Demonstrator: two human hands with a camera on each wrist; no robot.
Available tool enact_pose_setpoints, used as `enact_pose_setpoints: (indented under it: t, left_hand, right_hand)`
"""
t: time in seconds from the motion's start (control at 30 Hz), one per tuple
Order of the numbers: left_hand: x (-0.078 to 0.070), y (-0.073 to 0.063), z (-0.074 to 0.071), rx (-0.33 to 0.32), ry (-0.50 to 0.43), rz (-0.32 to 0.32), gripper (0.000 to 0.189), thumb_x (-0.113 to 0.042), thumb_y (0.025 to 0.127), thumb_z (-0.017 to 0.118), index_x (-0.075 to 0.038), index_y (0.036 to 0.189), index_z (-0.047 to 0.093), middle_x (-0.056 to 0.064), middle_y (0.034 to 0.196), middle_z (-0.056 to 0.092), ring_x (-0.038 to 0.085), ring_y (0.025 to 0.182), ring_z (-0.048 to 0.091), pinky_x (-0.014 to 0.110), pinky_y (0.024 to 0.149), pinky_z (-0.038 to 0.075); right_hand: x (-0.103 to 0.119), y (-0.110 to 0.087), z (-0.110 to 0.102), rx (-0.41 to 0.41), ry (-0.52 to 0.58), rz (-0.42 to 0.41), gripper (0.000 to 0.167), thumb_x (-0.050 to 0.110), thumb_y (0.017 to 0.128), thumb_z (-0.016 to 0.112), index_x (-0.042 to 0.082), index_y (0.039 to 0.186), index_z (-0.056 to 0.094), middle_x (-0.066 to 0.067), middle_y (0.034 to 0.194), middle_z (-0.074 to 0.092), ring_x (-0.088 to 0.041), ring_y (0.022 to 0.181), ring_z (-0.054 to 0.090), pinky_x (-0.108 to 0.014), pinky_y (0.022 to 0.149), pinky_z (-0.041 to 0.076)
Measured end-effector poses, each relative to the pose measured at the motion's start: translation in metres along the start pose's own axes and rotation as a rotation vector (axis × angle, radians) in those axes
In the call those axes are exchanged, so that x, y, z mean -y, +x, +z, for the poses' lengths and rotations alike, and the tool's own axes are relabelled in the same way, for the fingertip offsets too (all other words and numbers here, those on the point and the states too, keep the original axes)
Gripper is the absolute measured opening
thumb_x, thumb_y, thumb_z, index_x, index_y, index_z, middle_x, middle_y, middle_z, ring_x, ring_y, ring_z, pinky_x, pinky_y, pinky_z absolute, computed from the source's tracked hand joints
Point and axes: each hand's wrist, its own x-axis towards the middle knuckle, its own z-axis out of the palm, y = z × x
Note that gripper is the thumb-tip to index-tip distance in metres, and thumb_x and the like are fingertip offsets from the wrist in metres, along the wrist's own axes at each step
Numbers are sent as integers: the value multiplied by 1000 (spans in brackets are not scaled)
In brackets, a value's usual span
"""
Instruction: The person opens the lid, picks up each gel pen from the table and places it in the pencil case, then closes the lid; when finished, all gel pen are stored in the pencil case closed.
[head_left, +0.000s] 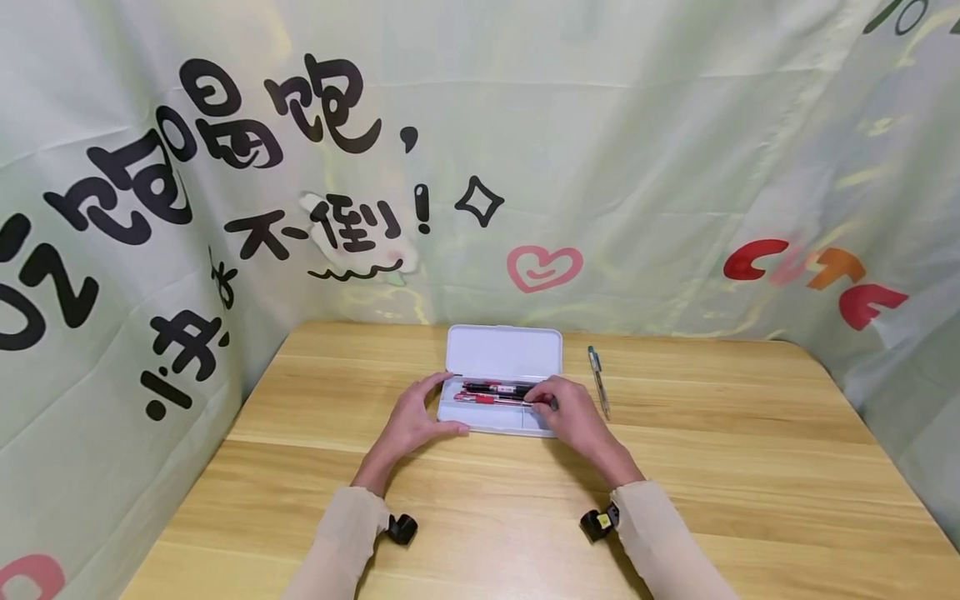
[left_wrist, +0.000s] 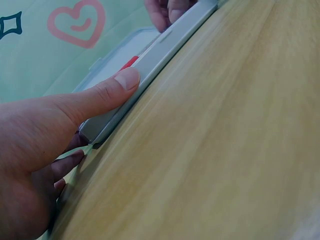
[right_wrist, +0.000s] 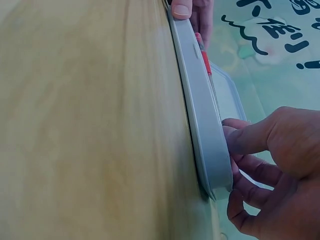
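Note:
A white pencil case (head_left: 504, 352) lies with its lid raised at the back of the wooden table. Several pens, black and red, lie lengthwise in its tray. My left hand (head_left: 416, 417) grips the tray's left end, thumb along the front wall and fingers round the far side; the thumb (left_wrist: 127, 79) shows close up in the left wrist view. Over the tray's right part, my right hand (head_left: 573, 412) pinches the right end of a red pen (head_left: 486, 399) between thumb and fingers. In the right wrist view those fingertips (right_wrist: 237, 137) are close behind the front wall.
A clear-barrelled pen (head_left: 598, 382) with a dark top lies on the table (head_left: 750, 450), right of the case. Behind the table hangs a pale printed curtain (head_left: 637, 167). Black cameras (head_left: 402, 528) sit at both wrists.

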Motion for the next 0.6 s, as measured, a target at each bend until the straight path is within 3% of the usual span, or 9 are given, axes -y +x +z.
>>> enact_pose_setpoints:
  t: [0.3, 0.6]
  left_hand:
    - [1, 0, 0, -5, 9, -5, 98, -46, 66, 97, -18, 149, 53, 15, 151, 51, 39, 136, 46, 61, 112, 36]
    - [-2, -1, 0, 1, 2, -14, 99, -44, 66, 97, -18, 150, 52, 17, 152, 50, 39, 137, 45, 62, 112, 36]
  right_hand:
    - [-2, -3, -2, -24, 10, -1, 16, -3, 88, 77, 8, 100, 79, -3, 95, 70, -16, 86, 65, -36, 76, 56]
    - [-12, -8, -24, -139, 63, -3, 17, -3, 91, 73, 2, 106, 77, -10, 102, 72, -23, 91, 65, -38, 74, 54]
